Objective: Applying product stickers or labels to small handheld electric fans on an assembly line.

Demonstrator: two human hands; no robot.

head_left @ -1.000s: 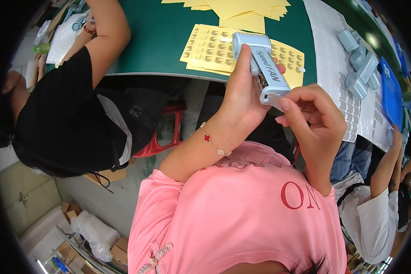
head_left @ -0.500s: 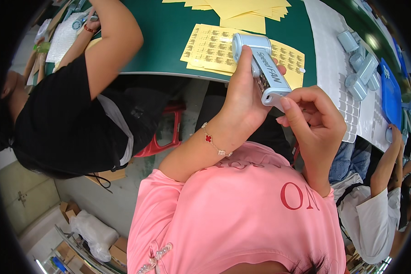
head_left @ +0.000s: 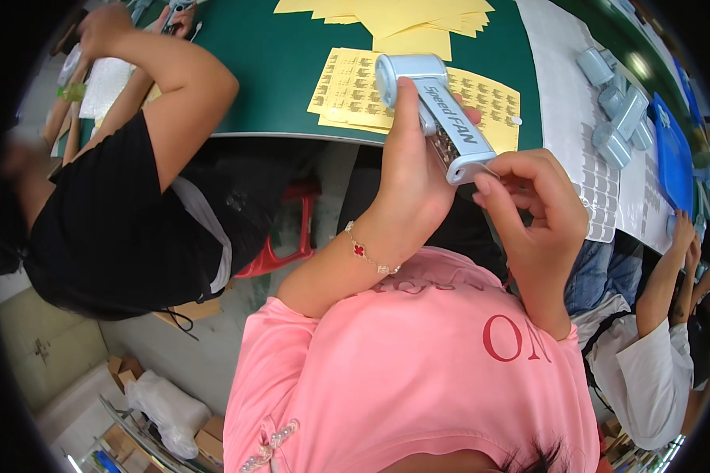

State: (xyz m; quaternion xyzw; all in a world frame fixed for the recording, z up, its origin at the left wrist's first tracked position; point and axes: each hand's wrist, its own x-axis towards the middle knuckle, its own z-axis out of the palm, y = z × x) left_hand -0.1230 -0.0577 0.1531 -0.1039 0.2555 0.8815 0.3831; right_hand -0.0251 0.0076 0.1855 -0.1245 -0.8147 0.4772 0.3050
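Note:
A light blue handheld fan (head_left: 453,117) lies in my left hand (head_left: 415,169), which is closed around its body with the thumb along the near side. The fan is tilted, its round head toward the upper left and its handle end toward my right hand. A dark, speckled inner part shows along the handle's near side. At the handle end, my right hand (head_left: 546,201) pinches with thumb and index finger; a thin translucent piece (head_left: 481,168) seems to be between them and the fan's end. My left fingers are partly hidden behind the fan.
Yellow label sheets (head_left: 347,87) lie on the green table (head_left: 284,79) behind the fan, with more yellow sheets (head_left: 410,20) farther back. Several blue fans (head_left: 623,118) and a blue tray (head_left: 672,158) are at the right. Co-workers sit on both sides; one bent arm (head_left: 185,71) reaches in at left.
Both my hands and the fan have shifted slightly left. My right fingertips stay at the handle end, where less of the translucent piece shows. The left co-worker's arm has moved.

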